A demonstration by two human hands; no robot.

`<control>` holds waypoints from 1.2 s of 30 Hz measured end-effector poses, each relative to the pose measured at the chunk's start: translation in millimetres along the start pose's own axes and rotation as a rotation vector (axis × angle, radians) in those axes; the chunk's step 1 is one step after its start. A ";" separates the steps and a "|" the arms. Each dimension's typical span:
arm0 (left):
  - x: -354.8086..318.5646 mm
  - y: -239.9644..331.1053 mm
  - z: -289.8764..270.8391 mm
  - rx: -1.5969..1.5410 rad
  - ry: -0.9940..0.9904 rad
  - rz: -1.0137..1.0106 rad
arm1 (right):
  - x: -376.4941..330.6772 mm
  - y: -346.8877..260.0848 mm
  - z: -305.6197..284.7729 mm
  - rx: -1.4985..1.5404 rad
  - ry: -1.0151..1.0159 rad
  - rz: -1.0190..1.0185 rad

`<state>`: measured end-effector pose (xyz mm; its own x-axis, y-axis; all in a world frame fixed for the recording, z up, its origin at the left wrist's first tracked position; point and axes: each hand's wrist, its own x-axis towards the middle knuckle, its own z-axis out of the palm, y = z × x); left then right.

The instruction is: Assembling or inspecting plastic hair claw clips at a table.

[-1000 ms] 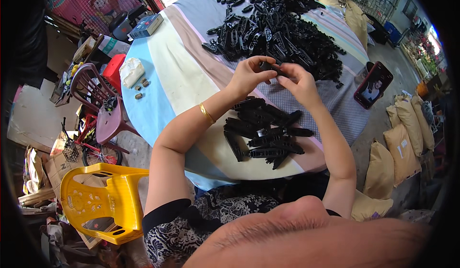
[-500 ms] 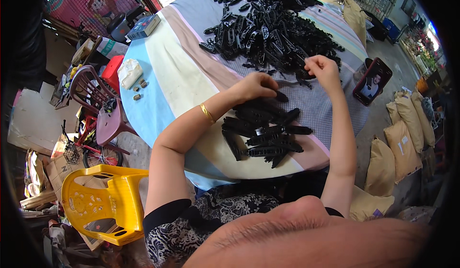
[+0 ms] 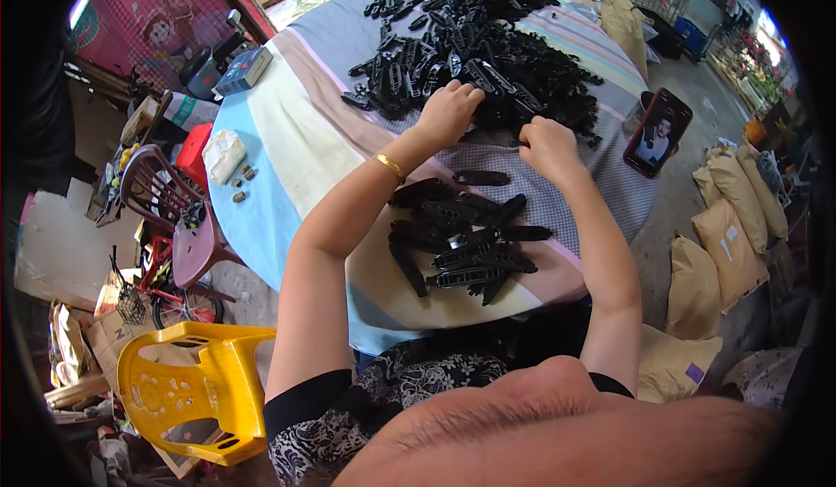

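A large heap of black parts (image 3: 488,43), many elongated, lies jumbled on the bench (image 3: 313,139); a smaller overlapping cluster (image 3: 466,252) lies nearer, one elongated part (image 3: 482,178) crosswise between.

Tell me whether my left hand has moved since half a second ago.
Yes: judged against the tablecloth, your left hand moved forward, from the small pile to the big pile.

Soft daylight from the far side brightens the tablecloth (image 3: 300,121); the black parts (image 3: 557,60) lose detail. Fisheye distortion bends edges toward black corners
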<state>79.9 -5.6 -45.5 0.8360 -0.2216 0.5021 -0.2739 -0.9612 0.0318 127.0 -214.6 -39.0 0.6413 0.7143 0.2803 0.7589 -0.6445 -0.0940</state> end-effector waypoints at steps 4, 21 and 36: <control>-5.4 6.2 -3.7 0.091 -0.019 0.086 | 3.1 1.1 -5.1 0.231 0.144 0.017; -39.7 27.0 -28.0 -1.621 -0.037 -0.545 | -4.1 -46.2 -16.8 0.727 0.635 -0.272; -35.7 40.4 -48.0 -1.609 0.084 -0.659 | -5.1 -49.4 -13.2 0.896 0.382 0.002</control>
<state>16.1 -28.7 -20.7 0.9820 0.1659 0.0902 -0.1292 0.2418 0.9617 84.8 -190.0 -23.2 0.6825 0.4750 0.5554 0.6642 -0.0861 -0.7426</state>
